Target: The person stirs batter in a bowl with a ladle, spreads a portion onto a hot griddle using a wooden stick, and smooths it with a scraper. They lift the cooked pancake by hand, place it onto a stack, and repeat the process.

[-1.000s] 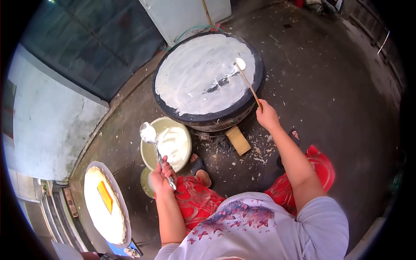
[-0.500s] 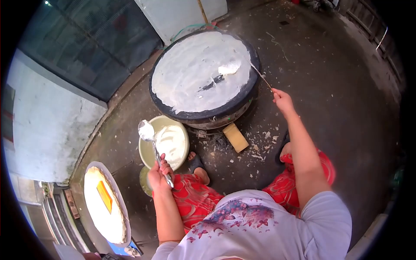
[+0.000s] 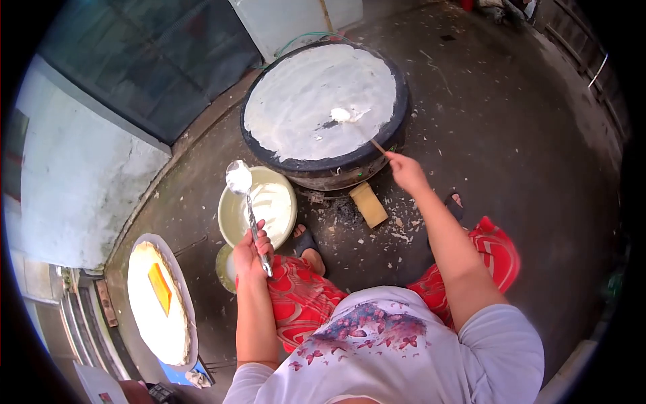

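Observation:
My left hand (image 3: 252,252) is wrapped round the handle of a metal ladle (image 3: 249,207), whose bowl is coated with white batter. The ladle hangs over the left edge of a cream basin (image 3: 292,214) with white batter inside. My right hand (image 3: 408,174) grips a thin wooden-handled spreader (image 3: 377,145). Its far end reaches a small white lump of batter (image 3: 341,115) on the large round griddle (image 3: 306,165). A thin white layer (image 3: 303,87) covers most of the griddle, with a small dark bare patch beside the lump.
A yellow block (image 3: 369,205) lies below the griddle among pale scraps. At the left, a stack of round flat sheets (image 3: 145,303) carries an orange-yellow piece (image 3: 160,288). A greenish container (image 3: 225,266) stands partly under the basin. Walls and a dark door (image 3: 148,67) border the left.
My right hand has moved left and towards the griddle's near edge, bringing the spreader inward. The batter lump is smaller and the dark bare patch has shrunk. My left hand still holds the ladle.

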### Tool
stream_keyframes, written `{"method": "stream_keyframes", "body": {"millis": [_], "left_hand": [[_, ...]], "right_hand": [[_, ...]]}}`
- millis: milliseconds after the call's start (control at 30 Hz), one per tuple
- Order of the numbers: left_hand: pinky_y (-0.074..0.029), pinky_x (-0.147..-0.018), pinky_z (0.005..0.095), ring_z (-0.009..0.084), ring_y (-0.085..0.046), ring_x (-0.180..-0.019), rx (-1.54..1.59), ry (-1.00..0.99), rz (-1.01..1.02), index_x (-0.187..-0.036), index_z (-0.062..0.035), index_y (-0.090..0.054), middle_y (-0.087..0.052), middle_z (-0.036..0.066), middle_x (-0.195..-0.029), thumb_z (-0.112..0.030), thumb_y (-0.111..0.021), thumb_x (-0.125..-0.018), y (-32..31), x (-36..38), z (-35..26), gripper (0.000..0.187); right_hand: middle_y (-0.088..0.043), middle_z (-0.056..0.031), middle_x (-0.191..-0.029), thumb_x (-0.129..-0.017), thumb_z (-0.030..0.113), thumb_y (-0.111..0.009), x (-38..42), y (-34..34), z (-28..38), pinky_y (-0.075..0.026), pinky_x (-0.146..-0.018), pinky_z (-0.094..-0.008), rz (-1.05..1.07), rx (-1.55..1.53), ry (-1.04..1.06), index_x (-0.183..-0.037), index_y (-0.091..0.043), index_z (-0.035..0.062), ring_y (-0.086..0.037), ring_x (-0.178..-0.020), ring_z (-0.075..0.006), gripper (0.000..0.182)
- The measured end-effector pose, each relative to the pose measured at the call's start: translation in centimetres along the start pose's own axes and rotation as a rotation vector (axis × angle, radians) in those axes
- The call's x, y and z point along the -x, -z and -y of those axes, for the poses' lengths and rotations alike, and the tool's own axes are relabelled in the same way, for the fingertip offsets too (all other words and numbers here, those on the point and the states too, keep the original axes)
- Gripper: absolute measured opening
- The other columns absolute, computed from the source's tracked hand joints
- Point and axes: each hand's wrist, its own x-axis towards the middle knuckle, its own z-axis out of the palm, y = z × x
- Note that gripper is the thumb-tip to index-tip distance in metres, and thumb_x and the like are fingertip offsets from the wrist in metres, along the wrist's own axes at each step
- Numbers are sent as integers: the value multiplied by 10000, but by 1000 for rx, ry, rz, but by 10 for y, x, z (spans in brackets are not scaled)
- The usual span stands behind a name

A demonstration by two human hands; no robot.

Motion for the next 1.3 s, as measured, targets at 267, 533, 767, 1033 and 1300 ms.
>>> {"method": "stream_keyframes", "body": {"millis": [267,533,767,1033,1300], "left_hand": [[-330,-401,214,104,-382,-487,-289,-90,30,-1074,56,-445,-478,71,-694,-207,-323,-925,-9,19,8,326],[-348,-360,261,161,-436,-426,-601,-153,68,-998,45,-460,-523,121,-620,-169,-348,-898,-44,17,36,261],[-379,-342,247,140,-445,-415,-800,-197,8,-900,8,-450,-517,103,-617,-173,-356,-900,-52,-21,58,204],[-376,-354,266,135,-443,-416,-958,-282,-70,-799,-7,-481,-519,100,-635,-166,-374,-853,-50,-66,79,199],[-371,-371,243,139,-422,-464,-699,-132,-97,-843,37,-463,-493,90,-661,-135,-351,-865,-59,-61,76,207]], "right_hand": [[-612,-95,-686,-870,133,-441,15,3,-20,-467,-574,-287,-112,-267,-102,-1129,-558,148,-587,-573,-127,285],[-607,-153,-702,-845,125,-473,53,-26,28,-472,-598,-339,72,-134,65,-1088,-576,135,-613,-612,-222,264],[-616,-154,-719,-847,106,-470,82,-58,36,-467,-559,-324,5,-219,-85,-1126,-551,106,-614,-602,-200,292],[-616,-148,-737,-841,90,-448,84,-60,46,-466,-614,-340,-70,-187,-115,-1154,-523,94,-610,-647,-254,322],[-554,-39,-551,-876,120,-447,95,-90,73,-398,-395,-236,261,-481,-268,-1187,-515,141,-479,-414,-83,319]]}}
